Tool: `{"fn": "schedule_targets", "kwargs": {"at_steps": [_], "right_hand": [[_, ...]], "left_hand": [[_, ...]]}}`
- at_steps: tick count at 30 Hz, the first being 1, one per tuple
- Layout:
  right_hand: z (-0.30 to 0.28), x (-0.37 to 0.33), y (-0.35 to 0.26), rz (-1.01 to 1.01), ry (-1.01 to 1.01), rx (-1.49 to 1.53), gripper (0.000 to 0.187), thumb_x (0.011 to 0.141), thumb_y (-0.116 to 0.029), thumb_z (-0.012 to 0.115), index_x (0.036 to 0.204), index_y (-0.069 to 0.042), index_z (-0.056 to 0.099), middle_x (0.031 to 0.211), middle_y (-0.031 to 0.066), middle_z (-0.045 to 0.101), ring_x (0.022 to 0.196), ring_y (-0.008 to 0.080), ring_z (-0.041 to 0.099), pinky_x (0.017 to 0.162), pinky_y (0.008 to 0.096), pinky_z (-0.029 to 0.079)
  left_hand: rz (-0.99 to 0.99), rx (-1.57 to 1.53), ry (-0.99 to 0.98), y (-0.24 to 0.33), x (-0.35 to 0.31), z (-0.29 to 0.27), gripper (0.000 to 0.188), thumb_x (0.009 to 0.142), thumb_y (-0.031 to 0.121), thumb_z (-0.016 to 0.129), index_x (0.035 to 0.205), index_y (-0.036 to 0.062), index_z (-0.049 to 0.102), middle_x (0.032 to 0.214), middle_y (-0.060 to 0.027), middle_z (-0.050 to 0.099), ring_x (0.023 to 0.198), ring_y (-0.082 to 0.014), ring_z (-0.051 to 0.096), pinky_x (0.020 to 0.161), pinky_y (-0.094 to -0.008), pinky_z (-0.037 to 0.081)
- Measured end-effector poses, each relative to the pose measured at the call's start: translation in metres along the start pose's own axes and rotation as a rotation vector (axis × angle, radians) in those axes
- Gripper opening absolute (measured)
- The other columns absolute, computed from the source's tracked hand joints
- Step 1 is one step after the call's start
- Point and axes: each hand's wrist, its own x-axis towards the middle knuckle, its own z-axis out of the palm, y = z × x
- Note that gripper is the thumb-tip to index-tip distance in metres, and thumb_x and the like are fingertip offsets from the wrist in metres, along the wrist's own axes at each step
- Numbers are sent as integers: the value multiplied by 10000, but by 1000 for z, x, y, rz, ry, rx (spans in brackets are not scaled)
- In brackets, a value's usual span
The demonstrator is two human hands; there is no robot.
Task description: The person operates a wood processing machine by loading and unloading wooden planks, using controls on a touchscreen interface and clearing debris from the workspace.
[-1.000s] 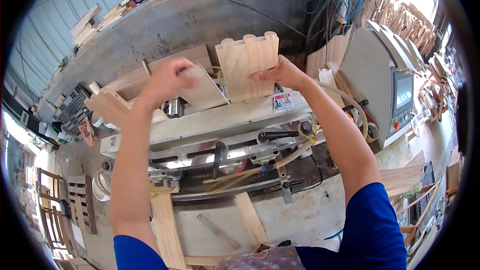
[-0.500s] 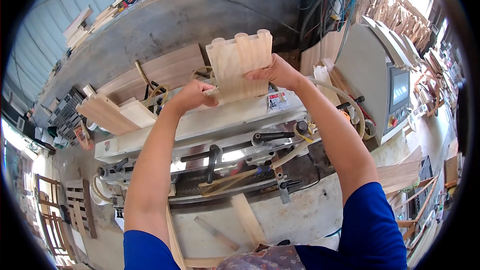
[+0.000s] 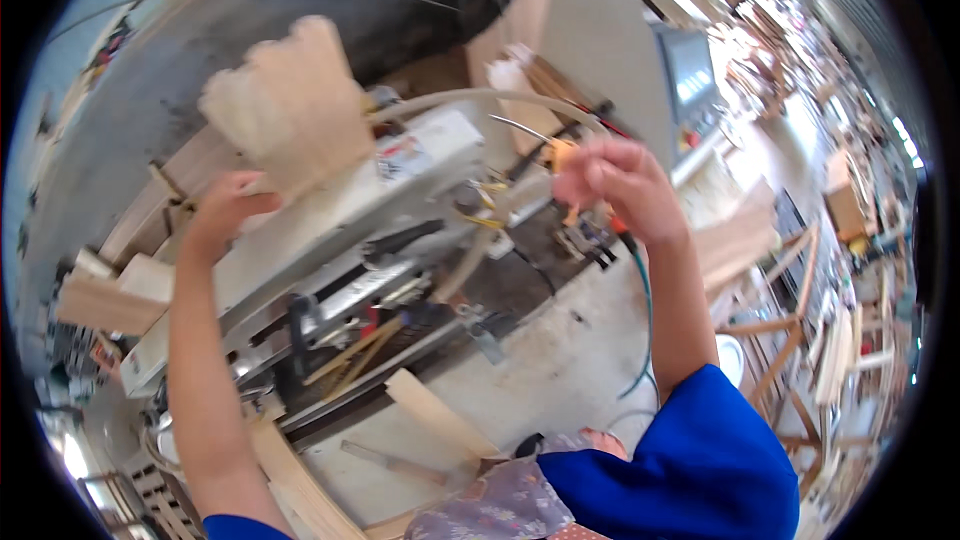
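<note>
My left hand (image 3: 222, 212) is closed on the lower edge of a pale wooden board (image 3: 295, 110), raised above the machine's light-coloured beam. Rounded tenons stick up along the board's top edge, blurred by motion. To the right, my right hand (image 3: 630, 185) is wrapped round an orange air blow gun (image 3: 563, 153). Its thin, curved metal nozzle points up and left, toward the board but well apart from it. A teal hose (image 3: 646, 325) hangs below that hand. My fingers cover most of the gun's body.
Below the board lies the woodworking machine's beam (image 3: 330, 212), with black clamp levers (image 3: 300, 325) in front. A grey control cabinet with a screen (image 3: 690, 75) stands at the right. Wood strips (image 3: 440, 415) rest near me; stacked boards (image 3: 110, 300) stand at left.
My right hand has left the board and moved right, and now holds the blow gun. The board stays in my left hand. The whole view has swung to the right and tilted.
</note>
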Motion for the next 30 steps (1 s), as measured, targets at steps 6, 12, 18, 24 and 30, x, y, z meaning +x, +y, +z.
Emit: {"fn": "schedule_targets", "kwargs": {"at_steps": [6, 12, 18, 24, 30], "right_hand": [[-50, -167, 86, 778, -95, -178, 305, 941, -257, 618, 1135, -23, 638, 933, 86, 710, 769, 141, 685, 629, 243, 531], [3, -149, 177, 550, 736, -84, 447, 970, -361, 563, 1261, -22, 547, 946, 66, 679, 798, 131, 659, 659, 255, 521], [-34, -117, 219, 409, 1053, 263, 267, 977, -383, 524, 956, -123, 580, 776, -4, 610, 649, 81, 559, 622, 249, 482], [-60, -136, 238, 451, 929, 14, 253, 979, -352, 492, 900, -124, 567, 719, -16, 575, 603, 82, 536, 550, 248, 447], [-18, -147, 208, 519, 1017, 117, 257, 957, -291, 524, 967, -45, 597, 799, 42, 626, 602, 99, 539, 543, 257, 454]], "left_hand": [[-60, -86, -55, 14, 5, 4, 470, 739, 259, 759, 1099, -26, 664, 962, -29, 668, 874, -118, 591, 853, -255, 434], [-60, -182, -68, 19, 5, 6, 390, 761, 181, 727, 1093, -14, 672, 972, -17, 668, 872, -96, 591, 818, -258, 447], [-47, -105, -73, 10, 5, -2, 402, 758, 198, 734, 1093, -16, 676, 964, -21, 670, 849, -95, 583, 812, -256, 446], [99, 122, 0, 30, -1, 6, 391, 761, 221, 751, 1062, -17, 675, 873, 21, 629, 773, -80, 530, 728, -244, 416], [-105, 79, -43, 11, 5, -2, 459, 781, 288, 750, 1080, -46, 650, 940, -1, 653, 837, -92, 565, 770, -247, 430]]}}
